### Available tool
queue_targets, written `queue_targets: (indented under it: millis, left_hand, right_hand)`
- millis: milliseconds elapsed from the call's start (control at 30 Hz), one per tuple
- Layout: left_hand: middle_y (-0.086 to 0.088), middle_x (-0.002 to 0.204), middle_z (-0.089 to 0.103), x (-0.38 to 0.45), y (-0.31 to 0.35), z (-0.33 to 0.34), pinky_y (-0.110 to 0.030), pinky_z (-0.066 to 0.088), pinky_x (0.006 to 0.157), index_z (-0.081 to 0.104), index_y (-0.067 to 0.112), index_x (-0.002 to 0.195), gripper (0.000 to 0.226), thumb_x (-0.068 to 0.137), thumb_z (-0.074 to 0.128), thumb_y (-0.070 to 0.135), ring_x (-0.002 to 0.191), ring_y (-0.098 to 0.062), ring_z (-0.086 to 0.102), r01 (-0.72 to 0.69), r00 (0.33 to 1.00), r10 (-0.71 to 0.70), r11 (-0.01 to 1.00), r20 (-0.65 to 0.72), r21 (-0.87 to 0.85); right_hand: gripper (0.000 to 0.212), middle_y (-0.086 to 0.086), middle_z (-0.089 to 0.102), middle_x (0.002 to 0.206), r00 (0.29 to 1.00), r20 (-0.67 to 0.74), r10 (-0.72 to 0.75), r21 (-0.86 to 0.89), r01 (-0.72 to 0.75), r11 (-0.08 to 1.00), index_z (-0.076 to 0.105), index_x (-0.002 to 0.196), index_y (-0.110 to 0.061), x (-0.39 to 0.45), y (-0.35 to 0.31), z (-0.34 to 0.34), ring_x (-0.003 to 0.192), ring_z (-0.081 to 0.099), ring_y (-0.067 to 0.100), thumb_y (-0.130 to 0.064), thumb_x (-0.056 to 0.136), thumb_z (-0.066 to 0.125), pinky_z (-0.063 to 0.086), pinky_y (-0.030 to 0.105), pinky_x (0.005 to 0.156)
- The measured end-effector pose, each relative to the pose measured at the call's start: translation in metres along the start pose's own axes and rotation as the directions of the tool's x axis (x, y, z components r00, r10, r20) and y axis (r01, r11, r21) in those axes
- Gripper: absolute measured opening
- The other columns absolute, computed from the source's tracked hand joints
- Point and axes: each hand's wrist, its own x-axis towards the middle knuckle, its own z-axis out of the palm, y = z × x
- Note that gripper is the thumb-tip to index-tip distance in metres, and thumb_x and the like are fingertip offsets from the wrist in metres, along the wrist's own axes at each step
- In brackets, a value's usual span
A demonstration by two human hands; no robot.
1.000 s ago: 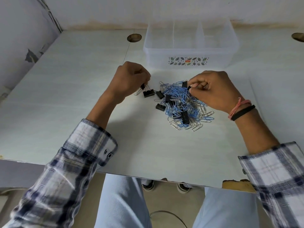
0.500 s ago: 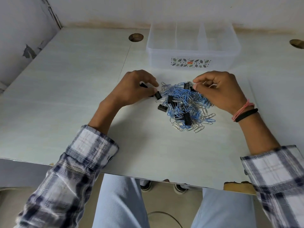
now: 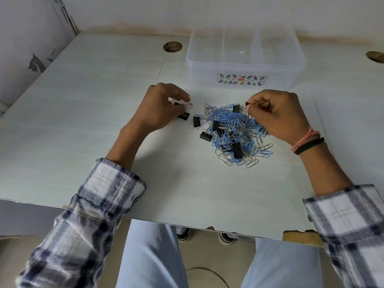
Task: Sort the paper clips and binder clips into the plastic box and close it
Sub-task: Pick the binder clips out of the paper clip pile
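Black binder clips (image 3: 184,115) are sitting pinched under the left hand (image 3: 160,109) fingers; the clip pile (image 3: 234,134) is lying just right of them on the tabletop (image 3: 83,121). Right hand (image 3: 276,115) fingers are nipping a small black clip (image 3: 246,104), with the box (image 3: 245,59) waiting open beyond, nearer the right.

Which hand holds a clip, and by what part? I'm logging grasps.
Left hand holds binder clips, grip part hidden. Right hand pinches a small black clip at its fingertips.
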Motion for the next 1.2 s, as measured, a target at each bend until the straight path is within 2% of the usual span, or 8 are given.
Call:
queue_targets:
  millis: [167,367,500,567,667,800,1000,1200]
  left_hand:
    - [0.012,0.103,0.073,-0.001,0.025,0.007,-0.027,0.057,0.074,0.077,0.014,0.112,0.025,0.088,0.079,0.019,0.082,0.005,0.067,-0.101,0.988,0.116,0.985,0.106,-0.136]
    - [-0.012,0.115,0.076,0.001,0.048,0.033,-0.035,0.061,0.084,0.069,0.000,0.127,0.039,0.090,0.076,0.006,0.095,-0.025,0.075,-0.104,0.967,0.207,0.855,0.150,-0.509]
    - [-0.022,0.089,0.076,0.000,0.047,0.030,-0.026,0.056,0.065,0.075,-0.004,0.110,0.021,0.090,0.073,-0.001,0.072,-0.018,0.070,-0.073,0.989,0.134,0.801,0.059,-0.594]
    - [-0.015,0.079,0.074,0.001,0.040,0.024,-0.028,0.050,0.060,0.076,-0.001,0.102,0.012,0.090,0.073,0.002,0.065,-0.015,0.067,-0.016,0.997,0.060,0.804,0.055,-0.594]
    - [-0.005,0.072,0.072,0.002,0.024,0.014,-0.031,0.048,0.058,0.076,0.006,0.095,0.006,0.090,0.072,0.005,0.060,-0.014,0.061,0.036,0.999,-0.010,0.828,0.049,-0.560]
    - [-0.014,0.080,0.069,-0.004,0.011,0.010,-0.030,0.045,0.060,0.074,0.000,0.096,0.013,0.089,0.063,0.002,0.062,-0.020,0.059,0.080,0.995,-0.102,0.769,0.002,-0.634]
    - [-0.011,0.074,0.069,-0.007,0.017,0.010,-0.036,0.060,0.073,0.069,-0.003,0.084,0.025,0.093,0.046,-0.010,0.094,-0.043,0.075,0.121,0.986,-0.162,0.528,0.040,-0.841]
    - [-0.009,0.068,0.065,-0.003,0.022,0.011,-0.029,0.055,0.059,0.065,-0.004,0.080,0.027,0.091,0.041,-0.010,0.072,-0.035,0.071,0.112,0.982,-0.189,0.439,0.031,-0.891]
  right_hand:
    - [0.013,0.005,0.063,0.070,0.990,0.046,0.132,0.509,-0.137,0.850,0.074,0.100,-0.004,0.001,-0.012,0.001,0.057,0.052,0.011,-0.009,0.092,0.065,0.042,0.020,0.052]
    - [0.015,0.022,0.054,0.081,0.982,0.176,0.070,0.745,-0.179,0.642,0.075,0.101,-0.005,0.001,-0.025,0.015,0.065,0.044,0.022,-0.003,0.094,0.061,0.033,0.028,0.048]
    - [0.016,0.021,0.057,0.076,0.988,0.118,0.104,0.648,-0.155,0.746,0.074,0.105,0.000,0.002,-0.020,0.013,0.060,0.045,0.023,-0.004,0.094,0.063,0.036,0.026,0.048]
    - [0.015,0.013,0.065,0.075,0.988,0.035,0.151,0.431,-0.151,0.890,0.076,0.104,-0.003,0.004,-0.014,0.013,0.054,0.053,0.011,-0.007,0.092,0.066,0.045,0.021,0.050]
    - [0.016,-0.001,0.075,0.085,0.993,0.028,0.114,0.017,-0.115,0.993,0.079,0.099,-0.013,0.010,-0.006,0.015,0.073,0.068,0.004,-0.022,0.087,0.076,0.060,0.024,0.076]
    - [0.030,0.009,0.076,0.091,0.979,0.160,0.128,-0.131,-0.108,0.986,0.078,0.105,-0.009,0.022,-0.015,0.016,0.083,0.071,0.017,-0.032,0.086,0.078,0.044,0.006,0.075]
    - [0.018,0.002,0.073,0.086,0.969,0.204,0.138,-0.178,-0.102,0.979,0.076,0.093,-0.011,0.030,-0.016,0.017,0.070,0.061,0.001,-0.026,0.084,0.081,0.048,0.013,0.071]
    - [0.023,0.004,0.072,0.083,0.976,0.120,0.180,0.086,-0.190,0.978,0.071,0.095,-0.005,0.023,-0.016,0.004,0.069,0.067,0.012,-0.015,0.079,0.084,0.058,0.026,0.072]
